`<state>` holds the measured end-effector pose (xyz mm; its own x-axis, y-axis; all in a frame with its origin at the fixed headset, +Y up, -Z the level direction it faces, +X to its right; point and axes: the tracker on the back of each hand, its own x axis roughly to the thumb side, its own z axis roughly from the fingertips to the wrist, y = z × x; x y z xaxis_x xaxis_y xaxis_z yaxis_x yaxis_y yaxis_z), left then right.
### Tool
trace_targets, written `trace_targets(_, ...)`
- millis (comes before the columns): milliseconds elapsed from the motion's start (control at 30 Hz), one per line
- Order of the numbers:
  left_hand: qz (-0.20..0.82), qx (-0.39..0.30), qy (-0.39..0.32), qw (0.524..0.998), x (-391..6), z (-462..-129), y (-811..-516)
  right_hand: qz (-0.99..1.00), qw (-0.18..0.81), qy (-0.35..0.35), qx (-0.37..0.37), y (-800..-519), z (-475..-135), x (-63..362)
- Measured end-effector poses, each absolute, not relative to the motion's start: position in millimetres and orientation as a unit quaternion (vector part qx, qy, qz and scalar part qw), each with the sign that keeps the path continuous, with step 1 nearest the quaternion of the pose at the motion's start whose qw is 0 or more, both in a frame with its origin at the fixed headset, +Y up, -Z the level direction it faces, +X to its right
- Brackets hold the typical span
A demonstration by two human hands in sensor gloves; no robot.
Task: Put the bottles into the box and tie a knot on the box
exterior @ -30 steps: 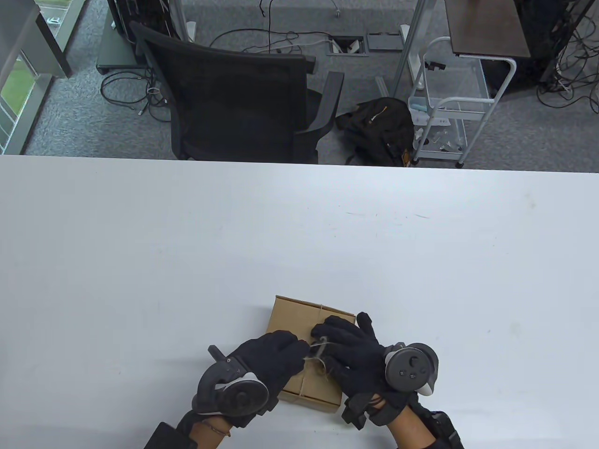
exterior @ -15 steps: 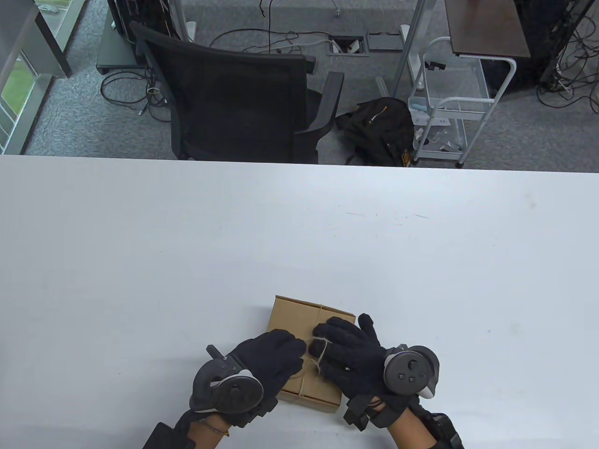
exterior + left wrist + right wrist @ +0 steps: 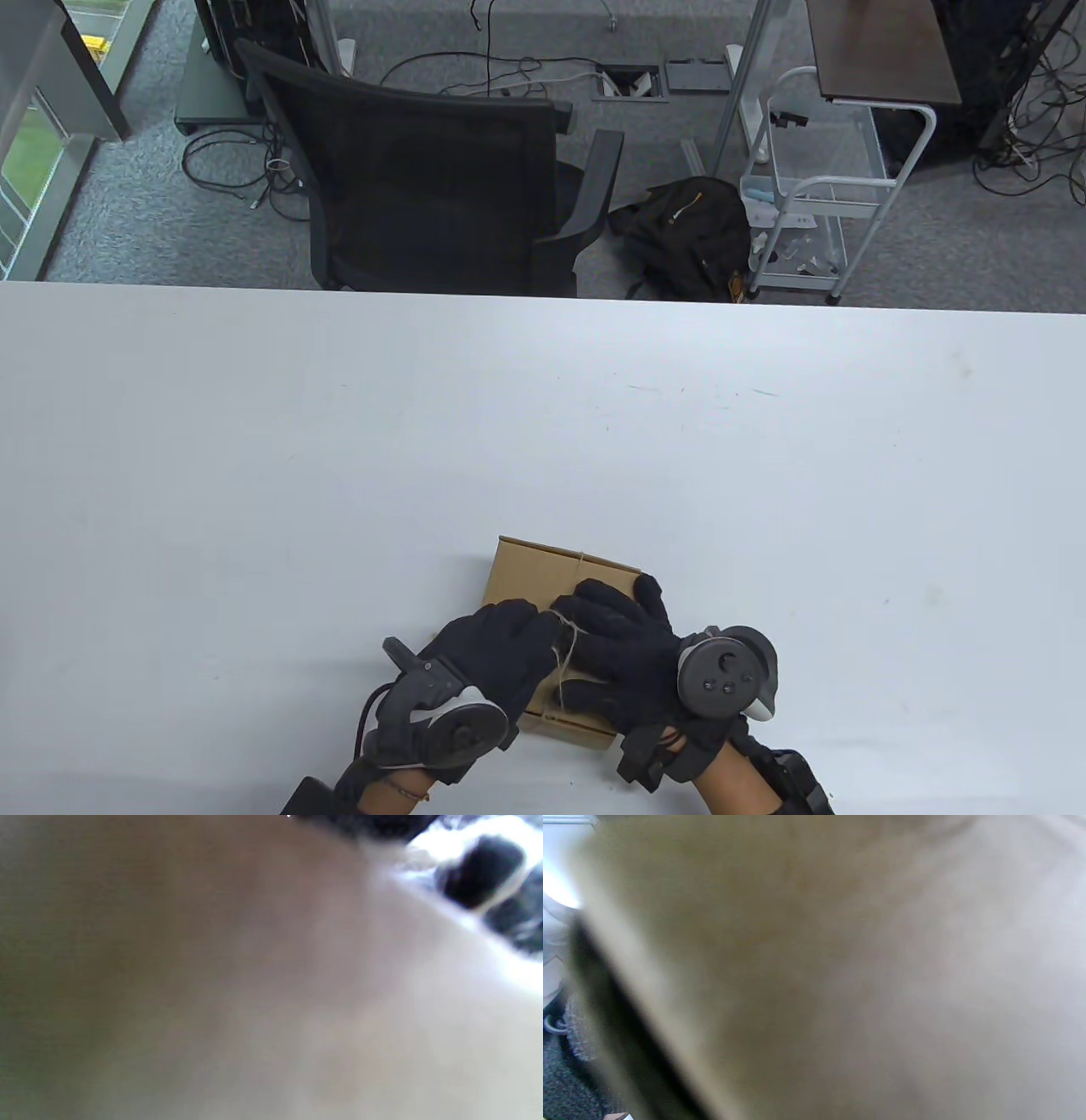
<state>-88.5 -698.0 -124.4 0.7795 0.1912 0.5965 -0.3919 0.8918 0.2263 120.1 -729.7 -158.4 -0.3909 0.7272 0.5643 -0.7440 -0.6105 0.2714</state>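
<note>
A closed brown cardboard box (image 3: 530, 573) lies near the table's front edge, with thin twine (image 3: 567, 645) wrapped round it. Both gloved hands are on top of the box. My left hand (image 3: 501, 645) curls over the box's left side and pinches the twine where the fingertips meet. My right hand (image 3: 611, 624) covers the right half of the lid, its fingers curled round the same twine. No bottles show. Both wrist views are filled by blurred brown cardboard (image 3: 169, 984) (image 3: 797, 963); dark fingertips (image 3: 483, 870) show at the left wrist view's top right.
The white table (image 3: 339, 441) stretches wide behind and beside the box. Beyond its far edge stand a black office chair (image 3: 424, 178), a black backpack (image 3: 687, 238) and a white wire cart (image 3: 814, 187) on the grey carpet.
Both hands shifted slightly left and nearer the front edge. The twine between them now runs as a short strand down the lid instead of a small loop. The box has stayed put.
</note>
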Motion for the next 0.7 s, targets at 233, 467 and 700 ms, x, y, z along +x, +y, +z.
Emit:
trace_targets(233,0.125,0.176,-0.288,0.933,-80.1,-121.8,-698.6,0.830,0.464,-0.017,0.309,-730.0,-157.7,119.4)
trace_targets(467,0.103,0.185,-0.269,0.940,-74.0,-119.2,-696.9,0.849,0.454,-0.031,0.269,-726.8,-150.5,113.8)
trace_targets(700,0.063,0.196,-0.234,0.950,-66.1,-112.9,-693.0,0.852,0.468,-0.030,0.234,-723.0,-144.5,110.6)
